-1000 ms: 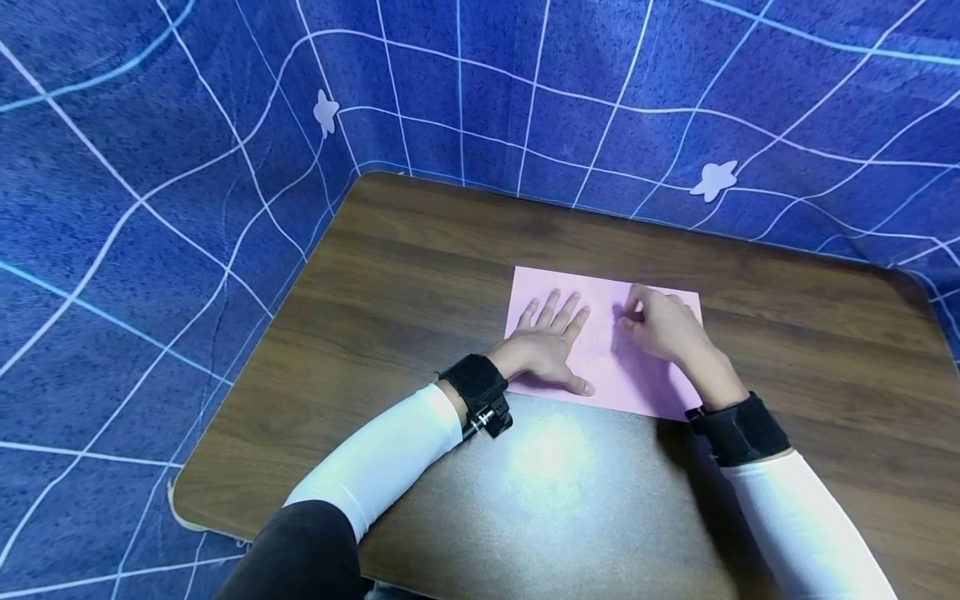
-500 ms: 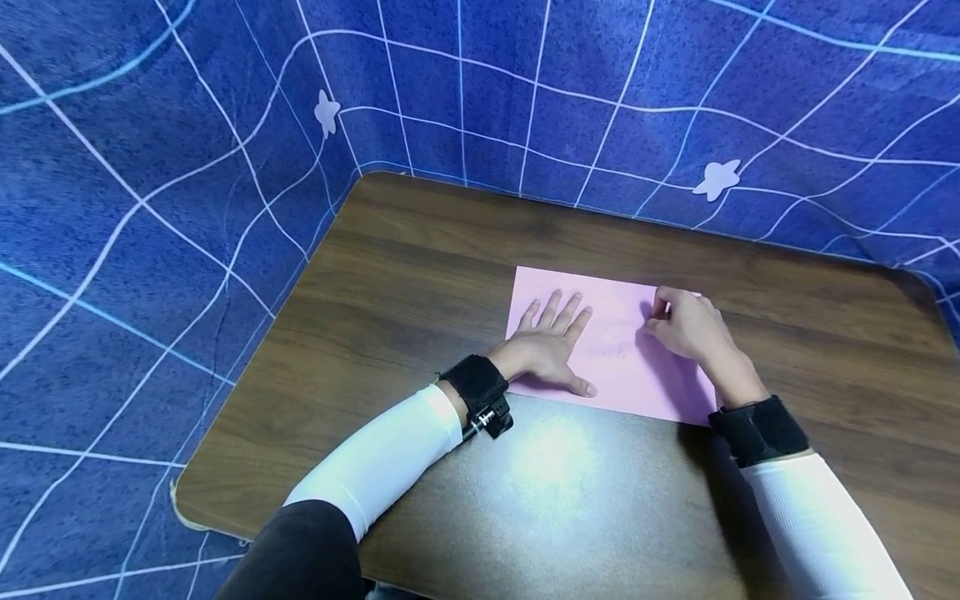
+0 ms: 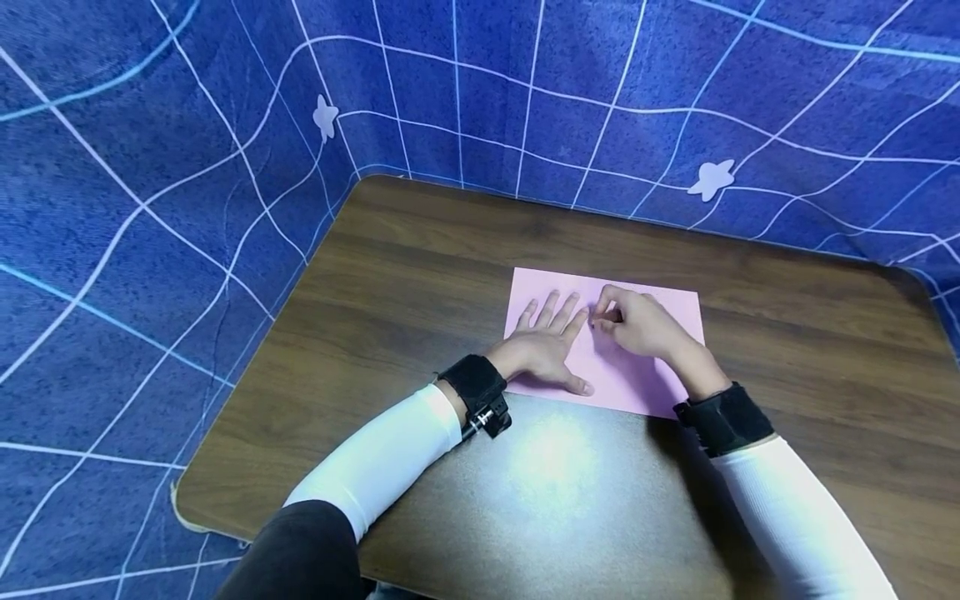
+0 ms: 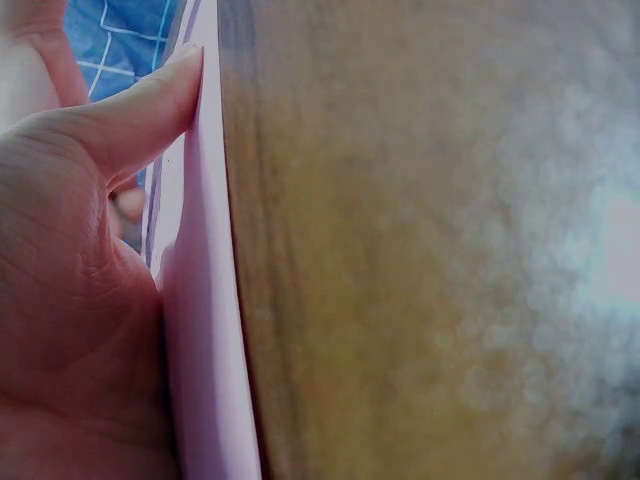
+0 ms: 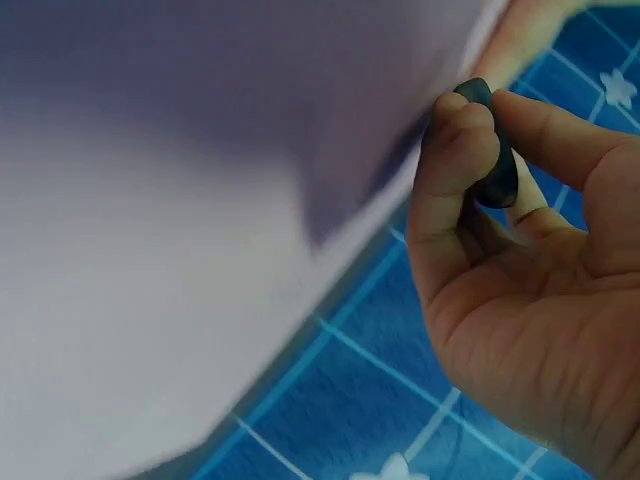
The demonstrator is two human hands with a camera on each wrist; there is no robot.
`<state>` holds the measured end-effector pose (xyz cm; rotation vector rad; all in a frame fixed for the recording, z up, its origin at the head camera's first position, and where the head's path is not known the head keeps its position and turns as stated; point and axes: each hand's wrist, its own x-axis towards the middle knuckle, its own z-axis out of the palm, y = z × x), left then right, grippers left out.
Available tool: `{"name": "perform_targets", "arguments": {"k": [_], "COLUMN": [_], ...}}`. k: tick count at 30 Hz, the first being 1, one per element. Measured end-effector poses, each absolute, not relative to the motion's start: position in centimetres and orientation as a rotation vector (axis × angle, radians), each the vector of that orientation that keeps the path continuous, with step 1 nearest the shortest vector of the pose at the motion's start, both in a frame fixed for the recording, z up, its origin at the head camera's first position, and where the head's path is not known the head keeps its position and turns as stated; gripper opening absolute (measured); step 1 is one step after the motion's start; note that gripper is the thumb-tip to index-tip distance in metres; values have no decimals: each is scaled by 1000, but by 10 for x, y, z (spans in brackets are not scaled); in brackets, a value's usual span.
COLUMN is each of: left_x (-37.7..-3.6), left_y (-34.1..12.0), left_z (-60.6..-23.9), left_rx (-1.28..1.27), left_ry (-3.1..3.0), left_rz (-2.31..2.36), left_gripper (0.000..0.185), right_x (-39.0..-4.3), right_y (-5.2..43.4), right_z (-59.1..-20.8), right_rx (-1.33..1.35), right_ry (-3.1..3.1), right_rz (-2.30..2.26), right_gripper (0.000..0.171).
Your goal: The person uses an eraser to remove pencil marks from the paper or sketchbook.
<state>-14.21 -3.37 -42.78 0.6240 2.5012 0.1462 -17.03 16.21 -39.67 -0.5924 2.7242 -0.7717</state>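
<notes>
Nearest us, our two white sleeves run forward over the brown wooden table (image 3: 420, 275), each wrist wrapped in a black band. Our left hand (image 3: 546, 346) lies flat on the near-left part of the pink sheet of paper (image 3: 678, 304), fingers straight and spread, thumb out along the sheet's near edge; the left wrist view shows that thumb (image 4: 140, 105) pressed down right at the paper's border. We judge it is there to pin the sheet so it cannot slide on the smooth wood.

Just beyond and to the right, our right hand (image 3: 637, 323) is curled, thumb and forefinger pinching a small dark object (image 5: 492, 150) (an eraser or a short crayon stub, we cannot tell which). Its tip meets the paper just beside the left fingertips, so the braced hand steadies exactly the patch being worked.

The pink sheet itself lies flat near the middle of the table, a little right of centre, its long edges roughly parallel to the table's far edge. Farther off, a blue cloth (image 3: 150, 167) with white grid lines and pale stars surrounds the table.
</notes>
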Motion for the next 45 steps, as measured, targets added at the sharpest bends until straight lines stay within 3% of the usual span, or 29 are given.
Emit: {"name": "perform_targets", "arguments": {"k": [12,21,32,45], "left_x": [-143,-145,-141,-142], "left_y": [-34,-32,-33,-35], "left_z": [-427,-435,-426,-424], "left_rx": [635,626,643,647], "left_ry": [2510,2491,2516,2502], "left_rz": [166,155,179,161], "left_gripper": [132,130,130,127], "right_x": [-169,-156,-156,-140], "right_y": [182,153,190,156], "right_z": [-392,-401,-393,-400], "right_rx": [-403,-590,-341,-556], "right_ry": [2968,2806,2943,2777], "right_rz": [-536,-701,-525,-716], "right_gripper": [5,8,5,7]}}
